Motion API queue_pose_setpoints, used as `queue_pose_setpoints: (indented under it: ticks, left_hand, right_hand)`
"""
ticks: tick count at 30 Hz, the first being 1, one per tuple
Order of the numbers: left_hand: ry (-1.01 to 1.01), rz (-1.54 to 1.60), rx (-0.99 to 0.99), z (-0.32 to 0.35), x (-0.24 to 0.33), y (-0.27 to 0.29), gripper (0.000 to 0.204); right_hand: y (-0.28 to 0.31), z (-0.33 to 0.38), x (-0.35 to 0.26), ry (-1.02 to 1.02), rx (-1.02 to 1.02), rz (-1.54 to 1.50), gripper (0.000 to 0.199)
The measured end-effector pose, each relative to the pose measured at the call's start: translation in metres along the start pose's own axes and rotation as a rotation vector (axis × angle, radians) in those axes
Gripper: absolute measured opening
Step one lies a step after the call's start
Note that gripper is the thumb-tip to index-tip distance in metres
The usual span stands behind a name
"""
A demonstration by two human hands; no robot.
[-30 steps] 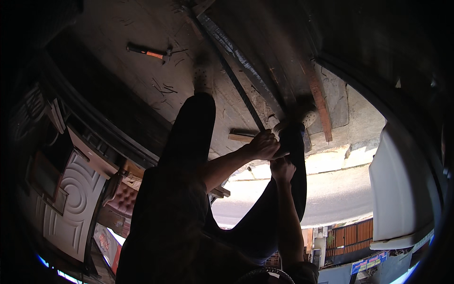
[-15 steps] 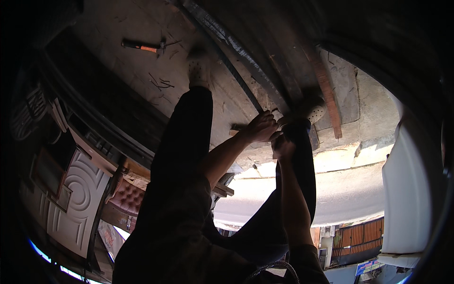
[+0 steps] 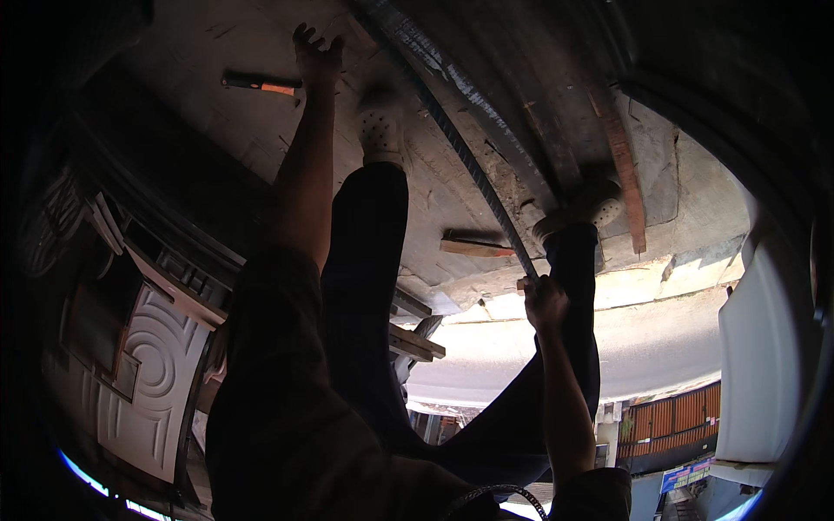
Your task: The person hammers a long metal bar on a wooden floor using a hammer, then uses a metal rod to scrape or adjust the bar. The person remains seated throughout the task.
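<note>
My left hand (image 3: 317,56) is stretched far out over the concrete floor (image 3: 217,43), fingers spread and holding nothing. It hovers just right of a hammer (image 3: 259,84) with an orange handle that lies on the floor. My right hand (image 3: 543,301) is closed around the near end of a long dark ribbed steel rod (image 3: 469,152), which runs away across the floor between my feet. My legs are in dark trousers, with light perforated shoes (image 3: 380,130) planted on either side of the rod.
A short wooden-handled piece (image 3: 473,247) lies beside the rod. Long rusty planks (image 3: 621,165) lie to the right. A white carved panel (image 3: 148,373) leans at the left, wooden battens (image 3: 417,343) stick out below, and a white bulky object (image 3: 764,347) stands right. A sunlit street lies beyond.
My left hand has let go near the rod's end and swung out toward the hammer. My right hand has stayed on the rod, and the view has tilted.
</note>
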State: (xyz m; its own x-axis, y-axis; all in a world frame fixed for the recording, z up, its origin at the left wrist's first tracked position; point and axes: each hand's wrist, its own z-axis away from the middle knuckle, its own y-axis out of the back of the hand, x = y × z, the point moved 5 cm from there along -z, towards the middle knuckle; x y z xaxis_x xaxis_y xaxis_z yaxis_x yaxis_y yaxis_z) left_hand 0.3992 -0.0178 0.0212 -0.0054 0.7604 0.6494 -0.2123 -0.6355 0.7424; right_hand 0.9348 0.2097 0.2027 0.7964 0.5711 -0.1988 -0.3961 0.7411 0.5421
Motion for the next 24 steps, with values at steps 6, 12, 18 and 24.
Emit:
queue_pose_setpoints:
  ticks: [6, 12, 18, 24]
  left_hand:
    - [0.237, 0.348, -0.223, -0.058, -0.01, -0.068, 0.058]
    - [-0.068, 0.483, -0.243, -0.064, -0.011, -0.047, 0.046]
    - [0.098, 0.874, -0.459, -0.079, -0.037, -0.031, 0.045]
    - [0.154, 1.271, -0.611, -0.08, -0.031, -0.034, 0.036]
  right_hand:
    - [0.046, 0.049, -0.035, -0.051, 0.035, -0.043, 0.048]
    - [0.118, 0.105, -0.11, -0.098, 0.007, -0.12, 0.056]
    - [0.181, 0.142, -0.158, -0.207, -0.163, -0.035, 0.021]
    - [0.242, 0.158, -0.201, -0.235, -0.159, -0.012, 0.02]
